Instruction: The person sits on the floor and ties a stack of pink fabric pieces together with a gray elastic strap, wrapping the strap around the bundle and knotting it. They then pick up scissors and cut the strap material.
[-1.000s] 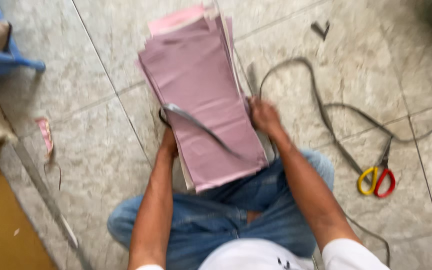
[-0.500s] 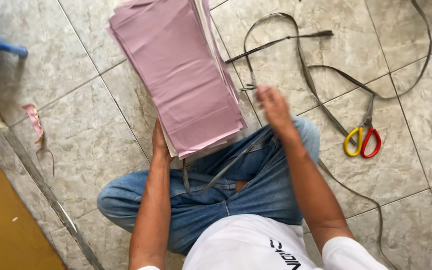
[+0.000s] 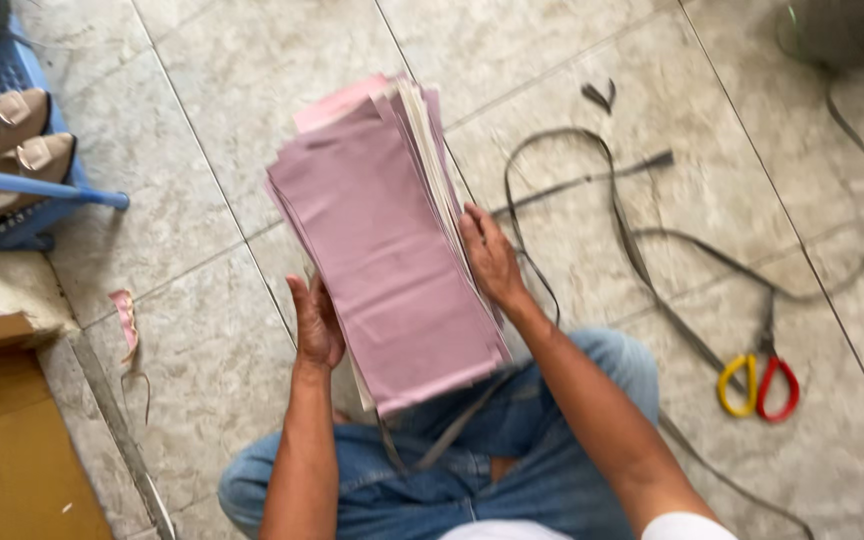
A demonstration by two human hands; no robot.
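Over the lap, two hands — left hand [image 3: 317,325], right hand [image 3: 492,260] — fingers clasping one pink fabric stack [image 3: 387,250].

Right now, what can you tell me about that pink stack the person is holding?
The pink stack is a thick bundle of long rectangular fabric-like sheets, dusty mauve on top, with paler pink and cream layers showing at its far edge. It is held tilted above the tiled floor, left hand and right hand gripping its long sides. Its near end overhangs the knees.
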